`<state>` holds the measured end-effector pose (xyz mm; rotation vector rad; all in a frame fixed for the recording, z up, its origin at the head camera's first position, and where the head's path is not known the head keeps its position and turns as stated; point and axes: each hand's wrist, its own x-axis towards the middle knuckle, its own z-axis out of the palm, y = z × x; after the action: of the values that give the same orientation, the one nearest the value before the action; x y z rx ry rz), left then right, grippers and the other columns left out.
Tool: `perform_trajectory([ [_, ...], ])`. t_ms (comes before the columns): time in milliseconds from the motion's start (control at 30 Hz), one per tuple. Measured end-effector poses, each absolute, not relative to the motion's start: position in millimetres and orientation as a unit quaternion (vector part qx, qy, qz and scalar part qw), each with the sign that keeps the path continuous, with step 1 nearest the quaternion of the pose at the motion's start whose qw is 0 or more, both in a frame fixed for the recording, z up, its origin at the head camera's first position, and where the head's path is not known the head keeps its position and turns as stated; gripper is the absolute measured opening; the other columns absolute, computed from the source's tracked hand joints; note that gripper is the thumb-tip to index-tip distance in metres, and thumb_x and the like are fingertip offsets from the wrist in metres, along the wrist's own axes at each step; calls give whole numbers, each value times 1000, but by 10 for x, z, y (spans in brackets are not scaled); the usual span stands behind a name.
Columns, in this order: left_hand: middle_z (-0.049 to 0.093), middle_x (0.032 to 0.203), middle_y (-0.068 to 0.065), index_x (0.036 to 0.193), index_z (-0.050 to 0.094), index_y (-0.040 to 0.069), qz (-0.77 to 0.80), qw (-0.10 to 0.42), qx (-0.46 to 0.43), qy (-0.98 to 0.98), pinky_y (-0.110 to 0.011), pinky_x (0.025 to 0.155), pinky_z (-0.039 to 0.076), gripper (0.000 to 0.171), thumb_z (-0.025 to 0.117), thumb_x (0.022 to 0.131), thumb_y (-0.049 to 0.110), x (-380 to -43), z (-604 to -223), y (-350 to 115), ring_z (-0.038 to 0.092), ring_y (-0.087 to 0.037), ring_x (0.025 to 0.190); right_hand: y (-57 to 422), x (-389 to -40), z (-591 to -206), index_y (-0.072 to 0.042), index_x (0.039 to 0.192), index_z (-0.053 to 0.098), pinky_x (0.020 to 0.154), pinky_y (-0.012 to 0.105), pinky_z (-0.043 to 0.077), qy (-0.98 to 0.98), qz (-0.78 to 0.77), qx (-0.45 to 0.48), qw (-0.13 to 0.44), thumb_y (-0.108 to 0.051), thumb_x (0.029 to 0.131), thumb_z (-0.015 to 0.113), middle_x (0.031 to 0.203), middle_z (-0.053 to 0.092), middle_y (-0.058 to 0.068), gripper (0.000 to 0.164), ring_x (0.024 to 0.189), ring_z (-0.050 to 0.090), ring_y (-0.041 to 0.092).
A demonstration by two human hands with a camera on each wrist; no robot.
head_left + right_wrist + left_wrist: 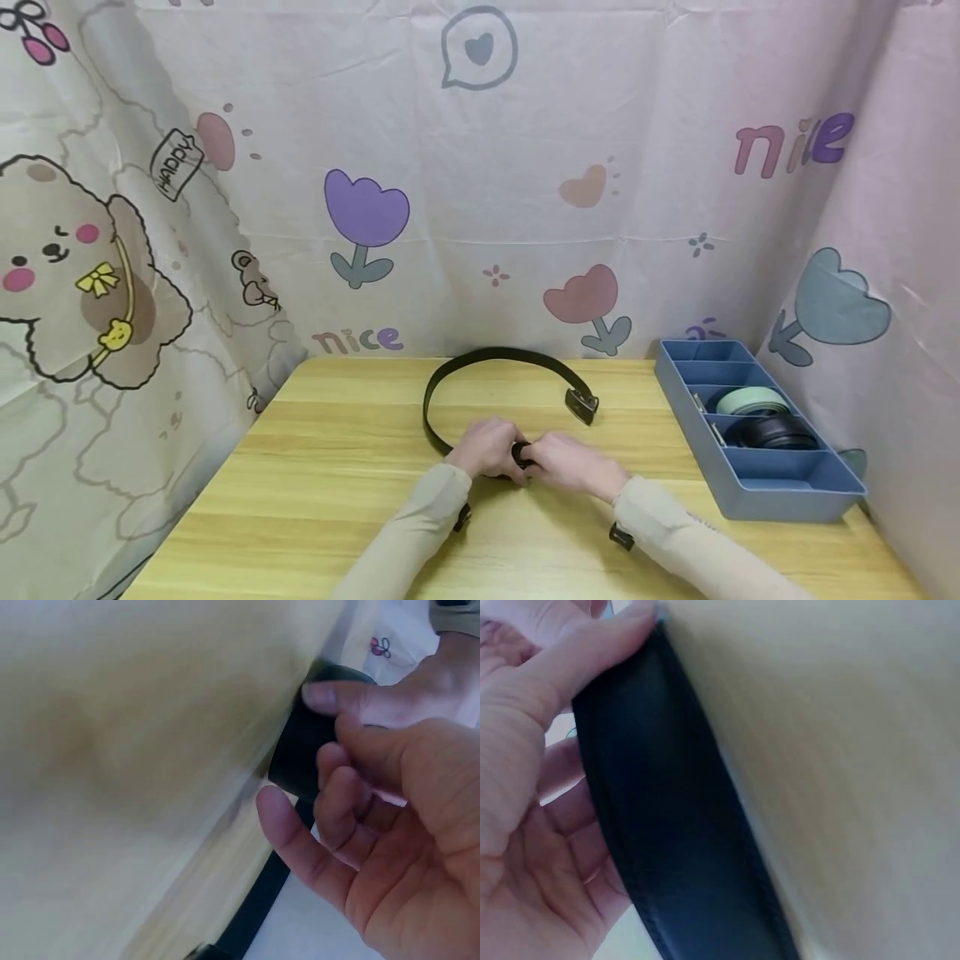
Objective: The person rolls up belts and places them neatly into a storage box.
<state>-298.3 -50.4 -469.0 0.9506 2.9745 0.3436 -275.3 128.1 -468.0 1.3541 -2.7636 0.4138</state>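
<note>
A black belt (498, 353) curves in a wide loop on the table, its metal buckle (581, 406) at the far right end of the loop. Toward the front, its other end is coiled into a small roll (300, 746) between both hands. My left hand (491, 447) pinches the strap, thumb along its edge; in the left wrist view the belt (675, 802) runs down past the palm. My right hand (570, 462) holds the roll from the right with thumb and bent fingers, close against the left thumb. Part of the roll is hidden by the fingers.
A blue-grey divided box (787, 504) stands at the table's right edge. Inside its compartments sit a rolled pale green belt (750, 401) and a rolled black belt (776, 433). Printed cloth (480, 208) hangs behind the wooden table (300, 483) and at both sides.
</note>
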Motion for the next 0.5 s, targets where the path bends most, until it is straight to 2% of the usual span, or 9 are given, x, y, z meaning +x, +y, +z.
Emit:
perform_trajectory([
  [100,54,63,17,68,65,29,110,-12,304,946,-23,53,38,34,90,57,50,-2981,-4709,-493,46,-4,58,1293,-2739,-4682,-18,82,65,60,17,45,-894,156,421,4,-13,93,64,77,65,-6,12,65,50,0],
  [200,54,64,18,68,63,28,111,-12,317,942,-22,55,38,37,90,57,51,-2991,-4729,-506,46,-4,58,1315,-2756,-4677,-20,84,67,67,18,49,-889,164,427,-11,-15,94,63,81,67,-6,12,70,55,1],
  [333,60,78,18,89,67,27,146,33,357,922,-20,65,43,38,90,63,43,-3025,-4742,-574,51,-2,68,1342,-2811,-4669,-20,85,67,71,18,50,-881,160,445,-26,-18,95,63,83,68,-5,11,73,57,1],
  [433,63,91,16,109,66,27,177,95,372,906,-20,73,46,48,90,67,34,-3035,-4698,-630,54,-2,76,1362,-2846,-4661,-21,87,68,72,18,50,-877,144,457,-28,-20,94,63,85,68,-7,8,75,58,0],
  [500,64,97,15,116,66,27,190,124,367,902,-21,78,47,54,90,68,29,-3033,-4656,-648,56,-3,80,1372,-2860,-4650,-21,90,70,73,19,51,-874,131,468,-20,-21,94,64,88,70,-8,7,77,60,0],
])
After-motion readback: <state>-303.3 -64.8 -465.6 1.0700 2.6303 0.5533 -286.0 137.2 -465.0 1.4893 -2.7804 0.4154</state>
